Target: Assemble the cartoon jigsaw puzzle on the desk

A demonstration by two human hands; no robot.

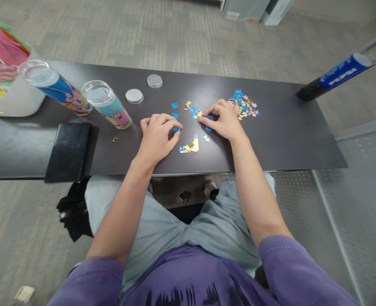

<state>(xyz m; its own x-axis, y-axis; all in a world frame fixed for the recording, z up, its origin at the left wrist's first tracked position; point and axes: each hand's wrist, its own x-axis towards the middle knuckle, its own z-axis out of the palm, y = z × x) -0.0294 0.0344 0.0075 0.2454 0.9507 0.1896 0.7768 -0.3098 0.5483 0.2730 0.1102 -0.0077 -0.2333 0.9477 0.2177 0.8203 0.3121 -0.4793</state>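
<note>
Toward the left of the table (283,140), by its far edge, stands a white container (31,100) with pink, green and striped sheets (7,46) in it. Just beside it are 2 clear tubes with cartoon labels, 1 blue (65,93) and 1 paler (114,110). Nearby, 2 pale round discs lie flat, 1 nearer the far edge (154,80). A black rectangular object (68,151) reaches the near edge, with a small brown bit (115,139) to its right. A Pepsi bottle (340,76) stands by the far right corner. Beyond the far edge is patterned grey carpet (111,34).
</note>
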